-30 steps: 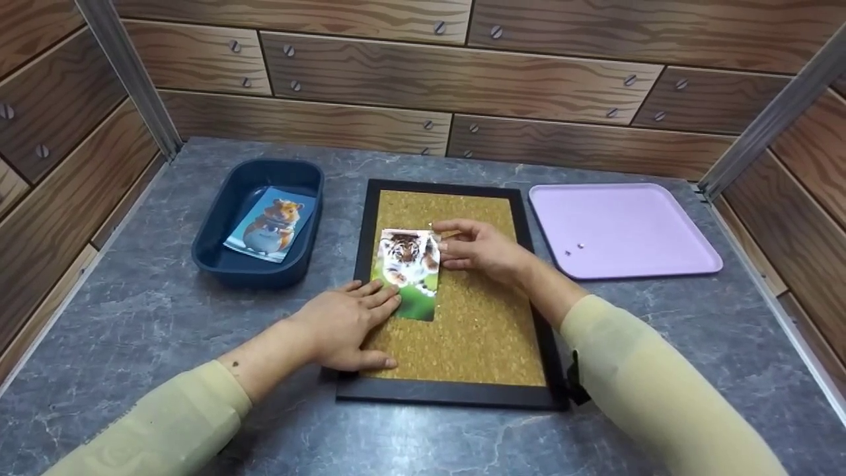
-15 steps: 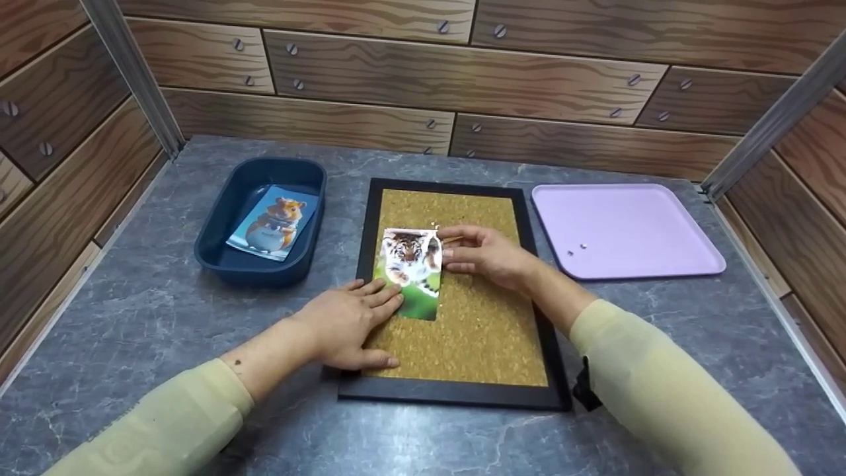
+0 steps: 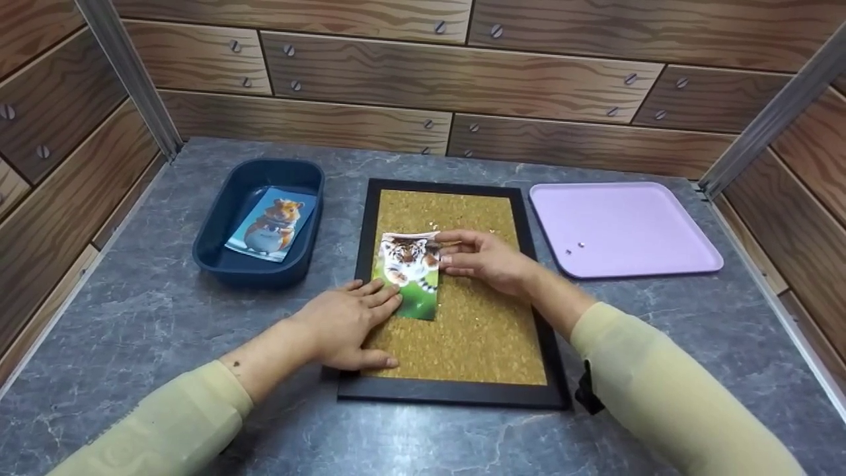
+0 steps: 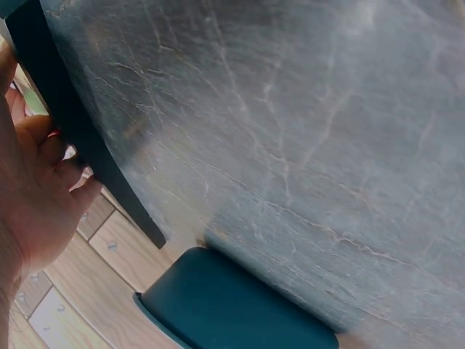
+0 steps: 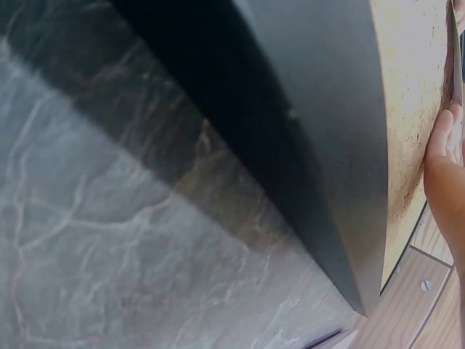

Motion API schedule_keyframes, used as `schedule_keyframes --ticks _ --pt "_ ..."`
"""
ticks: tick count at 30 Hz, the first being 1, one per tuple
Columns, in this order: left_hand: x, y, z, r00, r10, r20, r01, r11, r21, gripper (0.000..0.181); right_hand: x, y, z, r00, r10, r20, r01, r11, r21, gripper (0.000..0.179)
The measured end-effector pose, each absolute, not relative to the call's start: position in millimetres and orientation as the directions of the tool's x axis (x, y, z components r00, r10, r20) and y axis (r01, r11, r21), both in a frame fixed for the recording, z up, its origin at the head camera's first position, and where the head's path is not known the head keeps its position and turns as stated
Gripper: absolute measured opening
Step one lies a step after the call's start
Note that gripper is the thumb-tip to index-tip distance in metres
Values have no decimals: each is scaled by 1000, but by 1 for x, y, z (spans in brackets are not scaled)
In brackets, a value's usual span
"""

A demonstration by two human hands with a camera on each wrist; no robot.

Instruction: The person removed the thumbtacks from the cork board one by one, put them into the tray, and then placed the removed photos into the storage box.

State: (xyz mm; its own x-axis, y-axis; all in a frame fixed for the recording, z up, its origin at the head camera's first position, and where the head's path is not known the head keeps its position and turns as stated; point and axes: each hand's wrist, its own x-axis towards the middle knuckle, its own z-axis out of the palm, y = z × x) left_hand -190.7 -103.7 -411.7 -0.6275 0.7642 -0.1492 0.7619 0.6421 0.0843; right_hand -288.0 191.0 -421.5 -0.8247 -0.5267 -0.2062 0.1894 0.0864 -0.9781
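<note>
A tiger picture [image 3: 411, 271] printed on a glossy card lies on the left half of a black-framed cork board [image 3: 489, 330]. My left hand [image 3: 344, 324] is spread flat over the board's left side, its fingertips resting on the card's lower left edge. At the card's upper right corner, my right hand [image 3: 489, 261] pinches the edge with bent fingers. The card's top edge bows up slightly off the cork. In the right wrist view, the right hand [image 5: 447, 174] shows only partly, its fingertips at the card's edge.
A dark blue bin [image 3: 218, 254] on the left holds a hamster picture [image 3: 271, 228]. To the right lies a lilac tray [image 3: 648, 231] with two tiny metallic bits [image 3: 581, 245] near its left edge. Wood-patterned walls [image 3: 396, 73] enclose the grey marbled table [image 3: 119, 317].
The card's top edge has bent and shifted slightly toward me under the right hand's fingers. The right hand has moved down a little; the left hand stays in place.
</note>
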Motion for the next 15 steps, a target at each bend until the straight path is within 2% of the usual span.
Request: schedule_keyframes --ticks 15 --pt "-190 -104 -412 -631 763 -143 760 644 88 97 -285 188 -428 -830 -534 -162 85 166 -983 60"
